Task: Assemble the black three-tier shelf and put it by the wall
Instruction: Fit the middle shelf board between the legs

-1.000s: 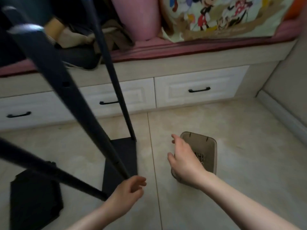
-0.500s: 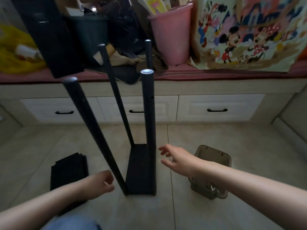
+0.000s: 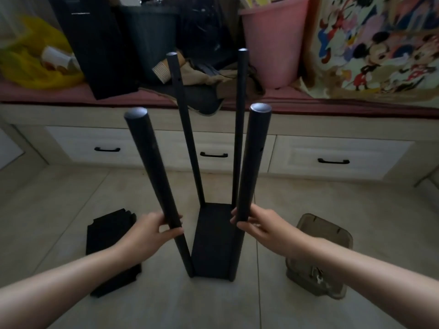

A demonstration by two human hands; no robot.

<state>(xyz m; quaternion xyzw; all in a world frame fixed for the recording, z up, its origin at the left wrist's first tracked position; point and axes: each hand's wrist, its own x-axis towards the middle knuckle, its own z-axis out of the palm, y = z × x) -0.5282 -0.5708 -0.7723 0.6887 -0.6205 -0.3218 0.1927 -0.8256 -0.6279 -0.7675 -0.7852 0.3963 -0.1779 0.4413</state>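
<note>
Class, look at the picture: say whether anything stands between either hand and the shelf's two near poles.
Nothing visible does. The left hand grips the near left pole, the right hand the near right pole.

Arms outstretched (bare), left grip (image 3: 152,231) clasping left post (image 3: 152,162), right grip (image 3: 259,227) right post (image 3: 253,162)

matt black poles (image 3: 251,162), perhaps metal, glossy floor tiles (image 3: 308,198)

The poles (image 3: 252,162), the shelf base (image 3: 213,238) and the stacked panels (image 3: 109,233) are all black against a beige tiled floor (image 3: 308,198). Behind, white drawers (image 3: 337,148) carry black handles (image 3: 333,161), under a pink bucket (image 3: 273,43), a yellow bag (image 3: 28,62) and cream fabric (image 3: 380,43) printed with colourful cartoon mice.
</note>
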